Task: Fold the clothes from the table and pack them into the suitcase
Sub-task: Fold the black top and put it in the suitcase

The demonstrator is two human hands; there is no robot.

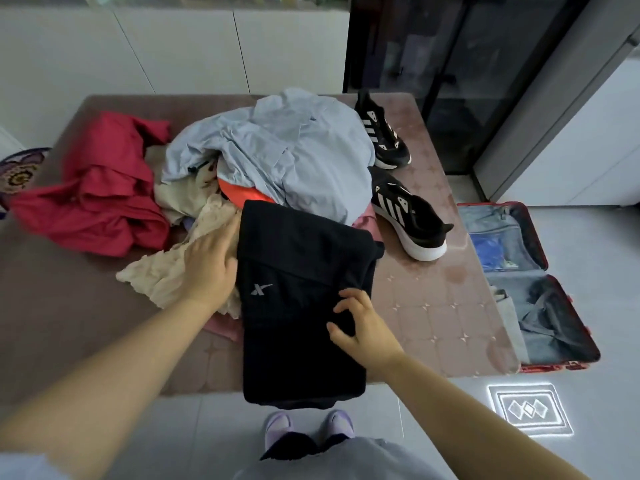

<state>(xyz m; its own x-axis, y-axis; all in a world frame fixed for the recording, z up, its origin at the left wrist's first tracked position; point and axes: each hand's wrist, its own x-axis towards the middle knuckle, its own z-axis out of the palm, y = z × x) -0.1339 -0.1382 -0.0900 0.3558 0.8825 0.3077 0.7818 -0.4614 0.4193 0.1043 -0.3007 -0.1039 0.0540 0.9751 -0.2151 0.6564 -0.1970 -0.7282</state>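
Looking down at a black sports garment [304, 306] w/ a grey X logo, part-folded on the near side of the table [433, 306], top flap turned down, bottom end hanging over the front edge. Flat left hand [207, 268], fingers straight & together, laid on a cream lace piece [162, 275] w/ fingertips touching the black garment's left edge. Curled right hand [367, 327] pinching a bit of the black fabric btwn thumb & fingers, middle-right of it. Hands apart, 1 on each side. Piled up behind: light blue shirt [277, 150] on top, sth orange [242, 197] peeking out under it, red garment [100, 192] off to the left, pink cloth [363, 220] at the right. 2 black sneakers [412, 220] w/ white stripes on the table's right side, not touching. Open red suitcase [554, 366] on the floor just right of the table, denim [491, 220] packed inside, sth blue [490, 251] in the far half. Purple slippers [277, 424] down at the bottom on grey tile.
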